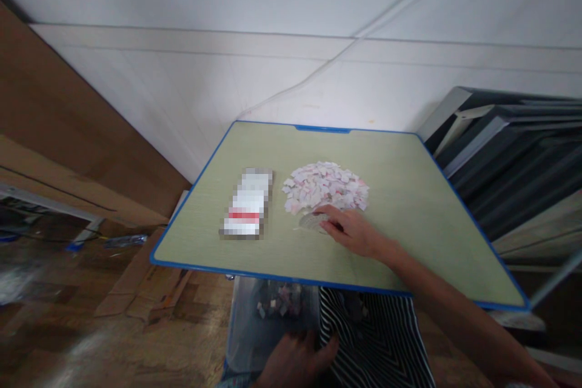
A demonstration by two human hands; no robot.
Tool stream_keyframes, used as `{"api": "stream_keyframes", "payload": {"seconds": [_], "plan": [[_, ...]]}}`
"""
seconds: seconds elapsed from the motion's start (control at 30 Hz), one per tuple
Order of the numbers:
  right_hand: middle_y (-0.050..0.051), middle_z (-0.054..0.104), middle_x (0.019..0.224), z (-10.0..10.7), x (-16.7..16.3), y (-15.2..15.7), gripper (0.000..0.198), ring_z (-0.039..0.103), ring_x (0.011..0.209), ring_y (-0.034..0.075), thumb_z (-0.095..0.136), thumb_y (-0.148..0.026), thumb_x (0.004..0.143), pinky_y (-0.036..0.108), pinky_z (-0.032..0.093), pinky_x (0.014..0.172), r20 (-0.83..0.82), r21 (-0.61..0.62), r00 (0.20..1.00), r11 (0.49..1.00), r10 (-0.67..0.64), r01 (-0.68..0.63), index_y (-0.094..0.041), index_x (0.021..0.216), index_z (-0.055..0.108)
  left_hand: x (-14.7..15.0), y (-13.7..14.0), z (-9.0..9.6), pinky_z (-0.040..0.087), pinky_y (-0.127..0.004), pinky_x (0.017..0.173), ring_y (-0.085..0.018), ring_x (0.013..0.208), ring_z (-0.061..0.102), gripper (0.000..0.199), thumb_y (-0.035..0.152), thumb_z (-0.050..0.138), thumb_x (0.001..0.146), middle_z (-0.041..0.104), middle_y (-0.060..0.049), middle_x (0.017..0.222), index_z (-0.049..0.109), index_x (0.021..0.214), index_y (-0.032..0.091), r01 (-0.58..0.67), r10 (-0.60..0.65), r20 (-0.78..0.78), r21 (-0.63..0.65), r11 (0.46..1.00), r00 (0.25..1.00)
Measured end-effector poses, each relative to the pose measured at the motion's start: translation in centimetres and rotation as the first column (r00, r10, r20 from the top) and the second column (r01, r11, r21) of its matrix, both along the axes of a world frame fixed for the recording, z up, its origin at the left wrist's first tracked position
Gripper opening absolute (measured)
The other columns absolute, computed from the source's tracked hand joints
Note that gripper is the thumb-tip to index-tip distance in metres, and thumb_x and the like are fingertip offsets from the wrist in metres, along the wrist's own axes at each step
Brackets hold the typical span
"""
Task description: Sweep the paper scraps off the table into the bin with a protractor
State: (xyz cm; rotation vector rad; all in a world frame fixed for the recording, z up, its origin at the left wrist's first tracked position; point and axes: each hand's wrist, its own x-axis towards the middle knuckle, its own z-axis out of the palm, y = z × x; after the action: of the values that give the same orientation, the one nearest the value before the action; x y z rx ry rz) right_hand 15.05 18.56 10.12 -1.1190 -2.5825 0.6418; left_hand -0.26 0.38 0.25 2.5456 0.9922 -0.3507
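Observation:
On the table, a heap of small torn white and pinkish paper scraps [327,185] lies right of the middle. At its near edge my right hand [348,230] is closed, thumb against fingers, on a flat grey half-round piece [311,222]; its exact kind I cannot make out. Below the table edge, my left hand [297,361] hovers at the near side of a clear plastic bin [243,339], thumb spread away from the fingers, with nothing visible in it. More small scraps [282,300] lie inside the bin. Dim light hides part of the left fingers.
The pale green table [409,206] has a blue rim. A blurred-out white slab with a red band [248,203] lies to the left. Dark panels [522,157] lean at the right, brown cardboard [68,103] stands at the left, and a white wall [282,66] rises behind.

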Motion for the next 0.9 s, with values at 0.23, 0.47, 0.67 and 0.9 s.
{"api": "stream_keyframes", "payload": {"seconds": [0.23, 0.47, 0.67, 0.9], "plan": [[0.005, 0.063, 0.071, -0.2, -0.5, -0.1, 0.031, 0.054, 0.063, 0.016, 0.036, -0.026, 0.086, 0.026, 0.036, 0.061, 0.047, 0.016, 0.999, 1.0, -0.014, 0.013, -0.016, 0.111, 0.051, 0.0, -0.1, 0.3, 0.053, -0.031, 0.059, -0.023, 0.077, 0.063, 0.056, 0.01, 0.049, 0.083, 0.061, -0.011, 0.099, 0.021, 0.13, 0.023, 0.0, 0.0, -0.01, 0.004, 1.0, 1.0], [0.002, 0.06, 0.063, -0.3, -0.4, 0.4, 0.028, 0.05, 0.054, 0.013, 0.04, -0.023, 0.084, 0.025, 0.036, 0.055, -0.027, -0.055, 0.997, 0.996, -0.077, 0.076, -0.016, 0.108, 0.053, 0.1, 0.0, 0.5, 0.052, -0.029, 0.059, -0.022, 0.078, 0.062, 0.052, 0.012, 0.047, 0.085, 0.061, -0.009, 0.097, 0.023, 0.13, 0.024, -0.004, 0.003, -0.034, -0.003, 1.0, 0.999], [-0.004, 0.048, 0.046, 1.1, 1.6, 0.5, 0.025, 0.043, 0.04, 0.009, 0.04, -0.021, 0.083, 0.021, 0.032, 0.044, -0.043, -0.245, 0.994, 0.965, -0.105, 0.092, -0.015, 0.103, 0.054, 0.0, 0.0, 0.2, 0.053, -0.033, 0.06, -0.024, 0.079, 0.062, 0.052, 0.012, 0.047, 0.084, 0.06, -0.011, 0.1, 0.025, 0.13, 0.023, -0.019, 0.019, 0.002, -0.015, 1.0, 1.0], [-0.003, 0.049, 0.049, 3.9, 6.3, -2.3, 0.019, 0.045, 0.043, 0.009, 0.046, -0.025, 0.081, 0.02, 0.032, 0.043, 0.034, -0.411, 0.999, 0.912, 0.014, 0.001, -0.019, 0.093, 0.06, -0.1, 0.2, 0.5, 0.052, -0.033, 0.063, -0.023, 0.082, 0.061, 0.055, 0.01, 0.044, 0.084, 0.059, -0.014, 0.1, 0.02, 0.133, 0.02, -0.01, 0.011, 0.008, -0.061, 0.998, 1.0]]}}
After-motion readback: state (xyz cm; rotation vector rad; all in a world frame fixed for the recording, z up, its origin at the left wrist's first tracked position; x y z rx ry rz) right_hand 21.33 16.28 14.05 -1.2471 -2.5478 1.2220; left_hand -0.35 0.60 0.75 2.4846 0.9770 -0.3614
